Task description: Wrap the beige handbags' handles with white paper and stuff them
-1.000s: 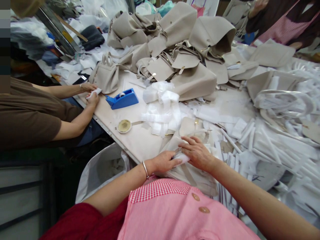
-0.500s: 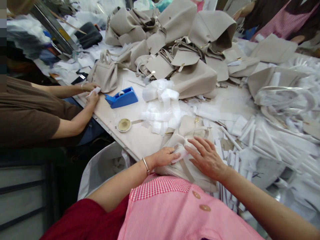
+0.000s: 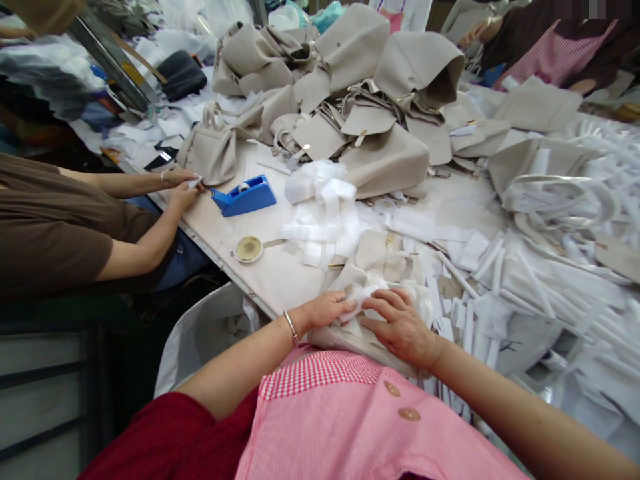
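A beige bag (image 3: 376,252) lies on the table right in front of me, partly hidden under my hands. My left hand (image 3: 327,310) is closed, its thumb and fingers pinching a piece of thin white wrapping (image 3: 361,295) over the bag. From the other side my right hand (image 3: 403,330) reaches in with bent, spread fingers, the fingertips at the same wrapping. More of the wrapping shows behind the right fingers. Whether the right fingertips grip it or only touch it, I cannot tell.
A blue tape dispenser (image 3: 245,195) and a tape roll (image 3: 249,249) lie left of a heap of white wrapping strips (image 3: 325,213). Beige bags (image 3: 385,160) are piled behind. White strips (image 3: 467,327) crowd the right. A co-worker's hands (image 3: 183,183) handle something white at left.
My right hand has moved slightly left and down, its fingers bending more over the wrapping. White wrapping now shows behind the right fingers. The co-worker's hands have shifted slightly.
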Motion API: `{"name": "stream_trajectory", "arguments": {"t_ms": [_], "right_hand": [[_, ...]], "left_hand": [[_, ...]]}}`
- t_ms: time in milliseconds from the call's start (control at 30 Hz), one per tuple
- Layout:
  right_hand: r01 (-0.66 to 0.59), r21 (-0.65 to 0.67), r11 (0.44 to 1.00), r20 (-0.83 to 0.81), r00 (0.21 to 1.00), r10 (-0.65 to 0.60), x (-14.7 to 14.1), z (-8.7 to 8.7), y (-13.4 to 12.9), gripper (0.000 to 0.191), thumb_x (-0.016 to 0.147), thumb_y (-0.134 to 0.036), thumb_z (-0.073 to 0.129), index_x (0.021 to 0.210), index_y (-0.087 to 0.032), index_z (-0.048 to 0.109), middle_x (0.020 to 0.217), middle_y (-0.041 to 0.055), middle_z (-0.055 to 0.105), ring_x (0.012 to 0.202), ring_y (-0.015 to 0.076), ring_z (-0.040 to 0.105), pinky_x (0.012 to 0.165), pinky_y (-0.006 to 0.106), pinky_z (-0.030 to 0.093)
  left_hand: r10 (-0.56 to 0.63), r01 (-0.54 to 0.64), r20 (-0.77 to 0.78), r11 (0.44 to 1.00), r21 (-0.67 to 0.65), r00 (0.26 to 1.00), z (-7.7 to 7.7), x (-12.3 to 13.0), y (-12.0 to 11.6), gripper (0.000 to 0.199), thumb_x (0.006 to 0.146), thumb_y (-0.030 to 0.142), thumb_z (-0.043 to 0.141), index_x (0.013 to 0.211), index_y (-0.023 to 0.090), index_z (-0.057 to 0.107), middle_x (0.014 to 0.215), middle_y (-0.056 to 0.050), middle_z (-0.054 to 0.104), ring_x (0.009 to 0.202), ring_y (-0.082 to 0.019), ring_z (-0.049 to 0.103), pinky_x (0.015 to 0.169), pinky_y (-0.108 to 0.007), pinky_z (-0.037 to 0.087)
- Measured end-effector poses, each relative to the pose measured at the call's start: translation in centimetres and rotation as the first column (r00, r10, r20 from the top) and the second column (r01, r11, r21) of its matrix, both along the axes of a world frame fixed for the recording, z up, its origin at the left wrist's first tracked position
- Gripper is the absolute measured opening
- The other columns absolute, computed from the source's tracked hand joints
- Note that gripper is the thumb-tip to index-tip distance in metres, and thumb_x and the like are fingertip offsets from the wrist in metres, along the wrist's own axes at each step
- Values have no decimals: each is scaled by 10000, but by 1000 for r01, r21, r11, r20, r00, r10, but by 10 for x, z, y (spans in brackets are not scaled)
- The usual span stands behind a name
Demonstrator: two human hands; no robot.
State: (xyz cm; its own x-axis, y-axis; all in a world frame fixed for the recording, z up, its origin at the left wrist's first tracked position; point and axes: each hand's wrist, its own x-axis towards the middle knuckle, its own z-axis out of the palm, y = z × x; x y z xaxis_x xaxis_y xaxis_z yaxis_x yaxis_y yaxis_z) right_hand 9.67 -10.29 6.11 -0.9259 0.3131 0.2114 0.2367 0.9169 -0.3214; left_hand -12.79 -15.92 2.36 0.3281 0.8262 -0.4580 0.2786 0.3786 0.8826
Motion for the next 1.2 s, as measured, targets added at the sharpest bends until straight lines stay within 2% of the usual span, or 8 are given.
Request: {"name": "stream_trajectory", "arguments": {"t_ms": [133,267,400,500,767,933,1067,1200], "right_hand": [[126,-151,981,-35,991,-132,-17,3,4,177,863,-192,578,859,-251,745,1310,61,585,1310,306,413,1028,502,330],[156,-303,940,60,988,-144,-30,-1,14,191,880,-205,555,773,-210,714,1259,85,637,1189,267,555,947,453,417],[154,-499,853,109,987,-114,-33,-1,21,194,854,-212,584,703,-226,706,1061,47,719,1027,212,637,890,376,471],[177,-602,779,79,984,-162,-35,1,20,200,826,-190,600,659,-230,703,925,30,728,948,196,651,864,347,485],[285,-679,677,82,945,-316,-39,-4,9,245,842,-200,579,626,-226,693,844,35,720,801,179,646,760,309,490],[259,-717,647,106,958,-267,-38,-2,15,238,840,-234,580,623,-211,674,907,41,723,858,192,644,797,317,481],[243,-788,566,154,967,-201,-39,2,25,240,861,-256,535,728,-213,729,951,37,726,860,192,649,780,310,480],[301,-725,620,219,954,-207,-44,0,31,205,812,-238,571,717,-215,751,894,34,725,812,192,643,733,296,463]], "left_hand": [[-91,106,-141,989,100,986,4,2,0,442,921,538,430,855,145,621,729,-15,606,663,-138,529,650,-267,447],[-147,191,-210,959,209,967,5,5,-1,347,949,434,420,941,159,632,798,-25,649,715,-145,558,713,-263,458],[-162,225,-224,930,292,961,4,7,-5,334,956,409,413,1063,171,622,963,-52,684,818,-165,600,804,-273,462],[-147,206,-203,929,309,968,4,5,-7,343,948,400,431,1147,191,617,1115,-56,678,943,-187,614,885,-280,454],[-43,94,-230,971,218,972,5,9,-11,390,904,485,514,1140,214,666,997,-24,714,899,-187,624,828,-267,473],[-34,69,-145,966,248,989,2,10,-10,388,919,492,500,1119,209,674,971,-3,711,859,-157,618,803,-242,465],[-36,71,-152,970,234,988,-1,9,-9,372,912,484,516,1066,192,686,962,-4,711,868,-166,619,796,-251,465],[-40,79,-171,971,226,984,-4,9,-9,364,905,477,525,1073,194,679,959,-7,708,839,-162,615,775,-251,464]]}}
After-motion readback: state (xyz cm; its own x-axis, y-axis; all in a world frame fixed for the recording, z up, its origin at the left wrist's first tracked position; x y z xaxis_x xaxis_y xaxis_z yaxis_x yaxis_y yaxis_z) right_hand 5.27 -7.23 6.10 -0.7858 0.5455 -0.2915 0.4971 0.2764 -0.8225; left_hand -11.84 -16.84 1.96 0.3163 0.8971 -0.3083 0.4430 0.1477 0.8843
